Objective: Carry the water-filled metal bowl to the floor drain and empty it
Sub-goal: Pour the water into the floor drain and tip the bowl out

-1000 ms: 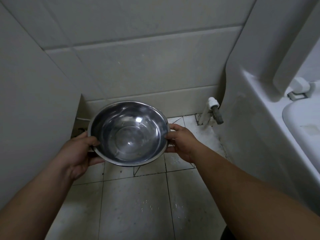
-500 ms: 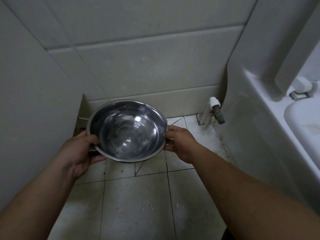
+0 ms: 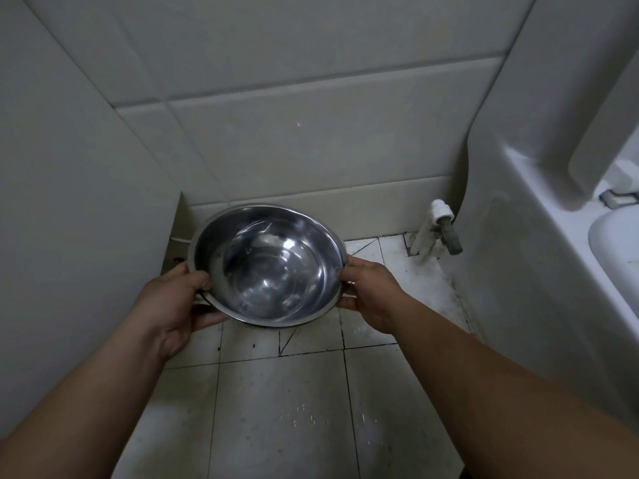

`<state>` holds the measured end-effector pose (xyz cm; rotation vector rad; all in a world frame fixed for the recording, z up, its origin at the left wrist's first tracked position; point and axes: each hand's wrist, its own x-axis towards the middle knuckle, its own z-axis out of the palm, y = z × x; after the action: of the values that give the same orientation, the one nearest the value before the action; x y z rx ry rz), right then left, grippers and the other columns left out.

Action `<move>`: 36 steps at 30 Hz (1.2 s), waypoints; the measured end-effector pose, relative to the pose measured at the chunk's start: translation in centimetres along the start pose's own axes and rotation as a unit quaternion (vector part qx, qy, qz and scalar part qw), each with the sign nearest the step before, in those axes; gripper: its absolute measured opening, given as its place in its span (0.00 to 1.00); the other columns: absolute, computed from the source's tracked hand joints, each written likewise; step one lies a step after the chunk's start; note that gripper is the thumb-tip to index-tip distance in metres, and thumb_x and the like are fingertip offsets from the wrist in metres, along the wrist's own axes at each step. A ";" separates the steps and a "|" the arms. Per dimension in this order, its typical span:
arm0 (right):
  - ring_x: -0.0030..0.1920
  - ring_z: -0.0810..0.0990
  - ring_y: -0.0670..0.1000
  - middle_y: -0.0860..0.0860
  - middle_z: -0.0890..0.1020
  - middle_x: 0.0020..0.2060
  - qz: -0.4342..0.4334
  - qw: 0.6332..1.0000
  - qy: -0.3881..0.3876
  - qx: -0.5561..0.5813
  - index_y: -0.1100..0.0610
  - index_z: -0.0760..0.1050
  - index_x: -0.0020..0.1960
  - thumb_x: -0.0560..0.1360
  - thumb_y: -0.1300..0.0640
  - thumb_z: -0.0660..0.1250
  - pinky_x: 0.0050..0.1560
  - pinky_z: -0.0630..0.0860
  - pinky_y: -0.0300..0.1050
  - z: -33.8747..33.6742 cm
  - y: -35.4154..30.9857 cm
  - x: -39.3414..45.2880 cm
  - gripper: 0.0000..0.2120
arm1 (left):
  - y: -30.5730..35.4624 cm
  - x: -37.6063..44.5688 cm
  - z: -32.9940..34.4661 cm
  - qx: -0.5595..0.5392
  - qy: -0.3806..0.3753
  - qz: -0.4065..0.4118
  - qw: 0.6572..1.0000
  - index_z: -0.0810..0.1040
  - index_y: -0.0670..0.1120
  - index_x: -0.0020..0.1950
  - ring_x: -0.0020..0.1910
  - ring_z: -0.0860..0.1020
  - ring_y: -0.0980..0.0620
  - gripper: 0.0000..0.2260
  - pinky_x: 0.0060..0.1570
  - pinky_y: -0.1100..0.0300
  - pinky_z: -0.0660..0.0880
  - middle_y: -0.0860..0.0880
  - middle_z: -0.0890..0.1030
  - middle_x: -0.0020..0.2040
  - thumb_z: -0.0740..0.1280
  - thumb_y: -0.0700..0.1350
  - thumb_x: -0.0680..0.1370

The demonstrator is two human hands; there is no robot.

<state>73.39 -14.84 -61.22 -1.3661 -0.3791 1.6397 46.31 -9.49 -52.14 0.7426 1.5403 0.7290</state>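
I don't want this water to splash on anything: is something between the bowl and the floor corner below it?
Nothing visible. The bowl, held by the left hand and right hand, hangs over bare floor tiles. The drain itself is not in view; the pipe stands off to the right.

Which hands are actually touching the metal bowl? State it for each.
Touching, both. The head view shows the left hand gripping the metal bowl at its left rim, the right hand at its right rim.
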 end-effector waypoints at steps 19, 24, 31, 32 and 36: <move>0.47 0.86 0.56 0.63 0.87 0.56 -0.004 1.000 0.005 -0.021 0.59 0.85 0.59 0.80 0.66 0.65 0.44 0.86 0.49 0.1 -1.0 0.2 0.13 | 0.5 -0.8 0.4 -0.001 0.009 0.015 1.000 0.81 0.48 0.49 0.40 0.85 0.42 0.12 0.28 0.56 0.83 0.44 0.82 0.50 0.64 0.32 0.77; 0.45 0.87 0.55 0.59 0.88 0.50 -0.009 0.998 0.011 -0.055 0.59 0.85 0.60 0.78 0.68 0.65 0.40 0.85 0.48 -2.1 -2.5 0.0 0.15 | -1.7 -2.0 2.3 -0.056 0.002 0.008 0.998 0.83 0.51 0.56 0.34 0.88 0.46 0.18 0.31 0.52 0.84 0.44 0.86 0.51 0.65 0.30 0.77; 0.49 0.88 0.58 0.58 0.89 0.50 -0.011 0.990 0.024 -0.137 0.54 0.88 0.55 0.77 0.66 0.68 0.41 0.86 0.51 -6.7 -4.1 -1.0 0.14 | -5.7 -3.3 5.6 -0.107 -0.041 -0.032 0.993 0.82 0.52 0.62 0.41 0.89 0.41 0.23 0.37 0.49 0.85 0.49 0.89 0.41 0.68 0.30 0.73; 0.50 0.87 0.59 0.59 0.89 0.50 -0.011 0.989 0.025 -0.148 0.53 0.88 0.54 0.77 0.66 0.68 0.41 0.86 0.52 -7.1 -4.3 -1.1 0.14 | -6.2 -3.4 6.0 -0.110 -0.043 -0.036 0.992 0.83 0.52 0.63 0.41 0.89 0.41 0.24 0.38 0.49 0.85 0.48 0.90 0.41 0.68 0.30 0.73; 0.51 0.87 0.61 0.60 0.89 0.49 -0.004 0.984 0.051 -0.172 0.51 0.89 0.50 0.75 0.67 0.68 0.42 0.86 0.54 -7.9 -3.8 -1.2 0.15 | -8.1 -3.0 7.1 -0.105 -0.039 -0.049 0.992 0.84 0.53 0.63 0.43 0.89 0.41 0.24 0.38 0.50 0.85 0.46 0.90 0.44 0.67 0.30 0.74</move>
<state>82.12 -16.31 -60.34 -1.6945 -0.6286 1.5368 53.19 -16.50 -57.39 0.5286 1.3935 0.7664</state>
